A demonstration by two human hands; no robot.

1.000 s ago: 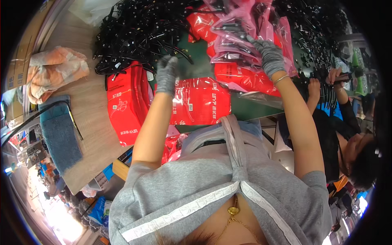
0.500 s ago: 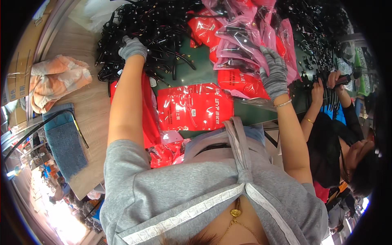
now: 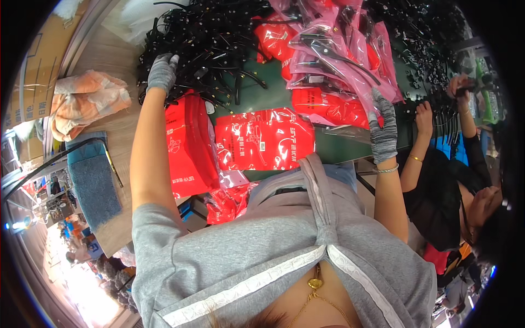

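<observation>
My left hand [image 3: 162, 74], in a grey-striped glove, rests at the near left edge of a large heap of black cable-like parts [image 3: 202, 46] with small metal ends. Its fingers look stretched out and slightly apart, and I see nothing held in them. My right hand [image 3: 384, 130], gloved alike, is open beside the lower right corner of a pink plastic bag [image 3: 333, 57] holding black parts. Whether its fingertips touch that bag I cannot tell. Between my hands lies a flat red printed bag [image 3: 265, 139]; a stack of red bags [image 3: 188, 145] is below my left hand.
More red bags [image 3: 328, 106] lie under the pink ones on the green tabletop [image 3: 254, 104]. A checked cloth [image 3: 90, 101] and a blue-grey pad [image 3: 94, 186] are at the left. On the right, a co-worker's hands [image 3: 424, 117] are close to another heap of black parts [image 3: 432, 49].
My left hand has shifted left to the heap's edge, uncovering the red stack. My right hand has come down off the pink bags toward me. The view has shifted slightly.
</observation>
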